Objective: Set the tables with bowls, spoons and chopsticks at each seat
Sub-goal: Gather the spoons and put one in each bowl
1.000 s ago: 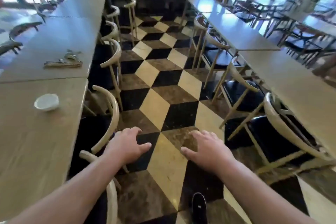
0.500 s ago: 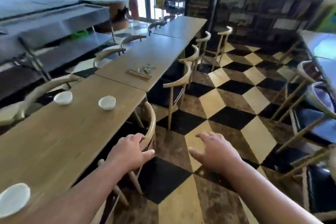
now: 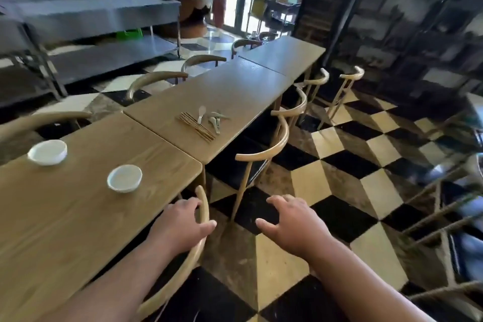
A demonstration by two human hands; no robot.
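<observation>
Two white bowls stand on the nearest wooden table (image 3: 65, 217): one bowl (image 3: 124, 178) near its right edge, another bowl (image 3: 47, 152) at its far left side. On the second table (image 3: 235, 91) lies a bundle of brown chopsticks (image 3: 197, 126) with several pale spoons (image 3: 213, 119) beside it. My left hand (image 3: 180, 227) hovers over the back of the nearest chair, fingers relaxed and holding nothing. My right hand (image 3: 292, 225) is held out over the floor, fingers spread, also holding nothing.
Curved-back wooden chairs (image 3: 264, 151) line the right side of the row of tables, with more along the left side (image 3: 154, 80). A third table (image 3: 285, 55) ends the row. A grey metal shelf unit (image 3: 91, 21) stands at the left. The checkered aisle (image 3: 339, 165) runs on the right.
The view has swung left and moved nearer the table row, so the bowls, chopsticks and spoons look closer. Both hands stay held out in front, holding nothing.
</observation>
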